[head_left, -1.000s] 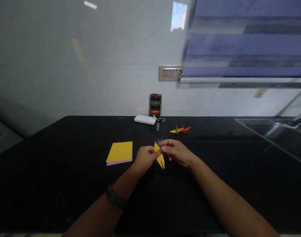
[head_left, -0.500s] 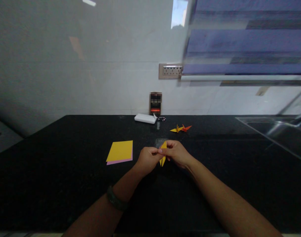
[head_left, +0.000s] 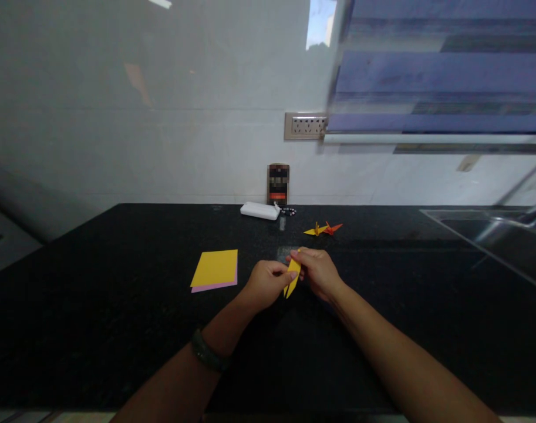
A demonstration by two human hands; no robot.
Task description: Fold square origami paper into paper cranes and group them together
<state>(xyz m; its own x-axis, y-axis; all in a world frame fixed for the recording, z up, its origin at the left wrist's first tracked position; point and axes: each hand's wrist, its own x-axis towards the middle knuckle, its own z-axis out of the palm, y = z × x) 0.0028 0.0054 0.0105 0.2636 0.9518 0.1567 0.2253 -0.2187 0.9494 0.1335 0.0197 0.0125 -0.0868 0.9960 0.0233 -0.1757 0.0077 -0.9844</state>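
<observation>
A narrow yellow folded origami paper [head_left: 295, 267] is held between both hands above the dark counter, its lower end split into two points. My left hand [head_left: 268, 284] pinches it low on the left, thumb lying across its front. At the upper right, my right hand [head_left: 319, 271] grips its top end between thumb and fingers. Some fingers of both hands are hidden behind the paper. Beyond the right hand stand a yellow paper crane [head_left: 316, 230] and an orange paper crane [head_left: 333, 228], close together.
Left of my hands, a yellow square sheet [head_left: 215, 268] overlaps a pink sheet [head_left: 215, 288] on the black counter [head_left: 95, 329]. A phone [head_left: 278, 183] leans on the wall behind a white flat case [head_left: 259, 211] with a beaded strap. A sink [head_left: 505, 232] is at right.
My right hand has shifted its grip to the top end of the yellow paper, its thumb now higher. The paper has tilted, and my left thumb now lies across its front.
</observation>
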